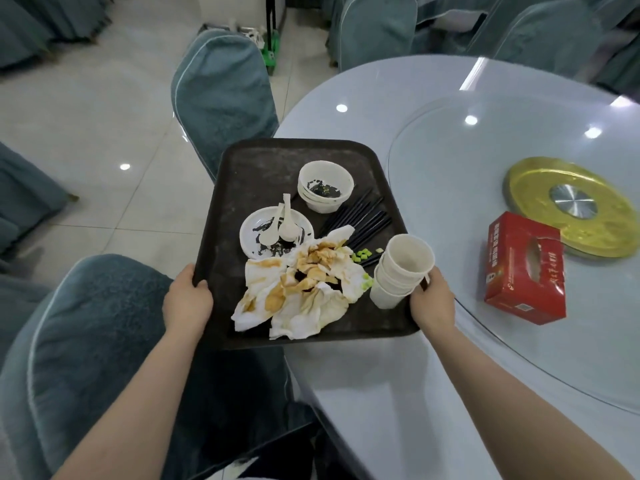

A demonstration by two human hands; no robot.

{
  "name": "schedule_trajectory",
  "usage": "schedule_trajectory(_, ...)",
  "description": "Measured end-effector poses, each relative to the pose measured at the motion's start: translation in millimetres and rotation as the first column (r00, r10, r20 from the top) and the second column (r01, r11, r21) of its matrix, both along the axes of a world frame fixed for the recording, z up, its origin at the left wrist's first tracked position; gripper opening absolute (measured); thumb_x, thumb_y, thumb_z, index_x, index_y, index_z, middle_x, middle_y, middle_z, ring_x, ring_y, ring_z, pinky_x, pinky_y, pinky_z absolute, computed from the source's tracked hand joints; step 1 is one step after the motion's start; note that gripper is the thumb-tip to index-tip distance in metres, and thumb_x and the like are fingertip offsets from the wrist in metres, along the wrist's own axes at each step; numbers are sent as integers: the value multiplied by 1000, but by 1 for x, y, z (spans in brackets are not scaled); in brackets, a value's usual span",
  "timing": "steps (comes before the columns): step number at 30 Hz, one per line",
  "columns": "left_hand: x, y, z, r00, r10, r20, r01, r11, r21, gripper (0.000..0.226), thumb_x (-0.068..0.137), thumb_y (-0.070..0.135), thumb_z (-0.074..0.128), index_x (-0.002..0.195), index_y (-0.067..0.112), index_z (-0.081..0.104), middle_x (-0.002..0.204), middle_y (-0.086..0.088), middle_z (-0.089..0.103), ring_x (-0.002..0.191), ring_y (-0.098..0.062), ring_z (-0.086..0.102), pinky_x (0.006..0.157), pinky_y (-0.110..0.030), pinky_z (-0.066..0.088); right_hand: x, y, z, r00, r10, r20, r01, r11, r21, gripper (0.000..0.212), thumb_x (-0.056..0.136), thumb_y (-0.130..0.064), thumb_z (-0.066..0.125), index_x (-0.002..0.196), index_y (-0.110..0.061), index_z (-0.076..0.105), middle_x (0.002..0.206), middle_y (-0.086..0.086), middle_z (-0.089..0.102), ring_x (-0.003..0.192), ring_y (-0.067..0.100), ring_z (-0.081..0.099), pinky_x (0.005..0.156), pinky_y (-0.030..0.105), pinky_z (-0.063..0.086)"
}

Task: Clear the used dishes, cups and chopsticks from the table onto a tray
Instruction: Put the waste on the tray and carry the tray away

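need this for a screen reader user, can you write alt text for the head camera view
Two hands, left hand and right hand, grip the sides of a dark tray partly over a round table. It carries stacked bowls, a plate with two spoons, black chopsticks, stained napkins and stacked cups.

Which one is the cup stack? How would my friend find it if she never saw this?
Look at the dark tray held by both hands at the edge of the round table. On its near right corner, by the right hand, leans the stack of cups. They are tall, plain and empty inside, unlike the squat stacked bowls farther back with dark bits in them.
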State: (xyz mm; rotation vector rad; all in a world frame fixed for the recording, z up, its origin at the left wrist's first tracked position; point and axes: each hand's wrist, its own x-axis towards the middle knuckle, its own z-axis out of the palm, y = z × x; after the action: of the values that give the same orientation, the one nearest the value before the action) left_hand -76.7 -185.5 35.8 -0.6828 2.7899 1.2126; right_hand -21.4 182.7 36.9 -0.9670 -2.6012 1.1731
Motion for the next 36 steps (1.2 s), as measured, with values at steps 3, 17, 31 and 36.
schedule_trajectory(3, 8, 0, 12, 1000, 5, -24, -6, 999, -41, 29, 93, 8, 44, 116, 15, 61, 99, -9, 64, 80, -29, 53, 69, -37, 43, 7, 1, 10, 1000, -13, -12, 13, 1000, -10, 42, 91, -14, 48, 131, -24, 52, 131, 4, 59, 115, 29, 54, 81, 28, 36)
schedule_trajectory(17, 100, -2, 104, 960, 130, -248, -113, 990, 80, 37, 93, 7, 44, 120, 25, 63, 108, -2, 68, 93, -25, 60, 74, -36, 46, 48, 15, 112, 958, 131, -257, -135, 991, 5, 42, 89, -11, 51, 129, -22, 54, 129, 6, 60, 116, 30, 54, 91, 38, 42)
schedule_trajectory(31, 252, -78, 160, 816, 430, -387, -362, 901, 237, 44, 89, 3, 49, 110, 37, 68, 104, 10, 70, 95, -18, 64, 84, -38, 52, 90, -70, 187, 843, 427, -327, -420, 903, 96, 42, 90, -10, 51, 129, -24, 56, 130, 4, 60, 113, 30, 56, 87, 34, 40)
schedule_trajectory(36, 326, -134, 163, 742, 556, -375, -511, 831, 220, 44, 89, 5, 48, 95, 46, 64, 99, 10, 71, 94, -20, 66, 87, -42, 53, 98, -154, 193, 759, 561, -329, -565, 820, 94, 40, 91, -10, 51, 128, -23, 57, 132, 5, 59, 119, 31, 52, 95, 39, 41)
